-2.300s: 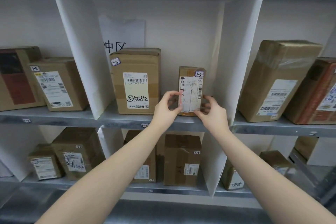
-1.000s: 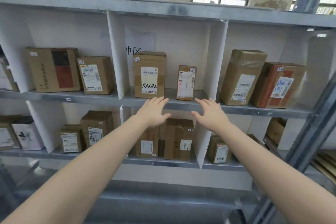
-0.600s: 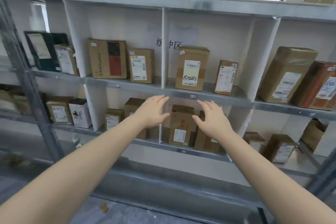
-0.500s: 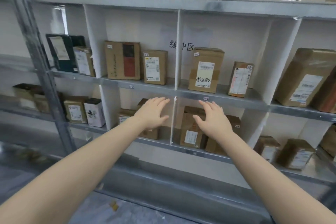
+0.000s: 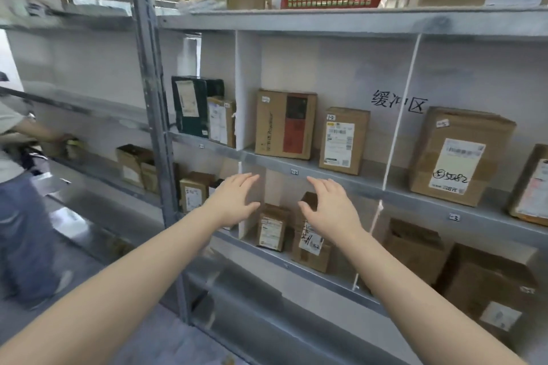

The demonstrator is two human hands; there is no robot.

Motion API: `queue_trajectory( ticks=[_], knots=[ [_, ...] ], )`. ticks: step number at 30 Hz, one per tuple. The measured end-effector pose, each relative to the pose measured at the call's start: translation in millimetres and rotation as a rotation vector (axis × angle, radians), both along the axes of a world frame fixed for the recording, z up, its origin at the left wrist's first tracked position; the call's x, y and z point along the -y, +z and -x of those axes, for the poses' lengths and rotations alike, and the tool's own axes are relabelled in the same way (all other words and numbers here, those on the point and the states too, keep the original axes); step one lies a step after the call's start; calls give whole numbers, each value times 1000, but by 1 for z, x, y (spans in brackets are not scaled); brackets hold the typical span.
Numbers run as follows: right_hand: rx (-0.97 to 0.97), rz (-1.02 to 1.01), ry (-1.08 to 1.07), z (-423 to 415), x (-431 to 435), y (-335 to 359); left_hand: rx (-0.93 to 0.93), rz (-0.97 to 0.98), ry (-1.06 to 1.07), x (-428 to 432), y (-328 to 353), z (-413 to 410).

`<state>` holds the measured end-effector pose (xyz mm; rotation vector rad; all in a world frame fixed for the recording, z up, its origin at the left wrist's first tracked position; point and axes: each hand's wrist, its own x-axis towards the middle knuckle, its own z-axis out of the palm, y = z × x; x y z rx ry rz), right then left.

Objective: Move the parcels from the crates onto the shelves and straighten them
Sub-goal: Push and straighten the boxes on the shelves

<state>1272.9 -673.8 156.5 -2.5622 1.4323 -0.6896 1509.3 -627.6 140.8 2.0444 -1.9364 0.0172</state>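
hands | our left hand [image 5: 234, 201] and right hand [image 5: 330, 209] spread wide, holding nothing | parcels [image 5: 344, 141] upright on shelf [image 5: 267, 161] just above our fingertips, none touched

Bright even daylight, soft shadows, blurred left edge (motion), wide-angle bowing
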Motion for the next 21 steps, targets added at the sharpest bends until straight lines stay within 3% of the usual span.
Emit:
queue_trajectory(
  ticks=[9,15,21],
  knots=[
    [78,-43,175,-150,85,21,-91,90,228,43,20,-154],
    [136,-104,279,-247,114,17,-218,111,297,74,11,-237],
    [263,-144,250,-351,143,5,-330,179,296,128,8,-322]
  ],
)
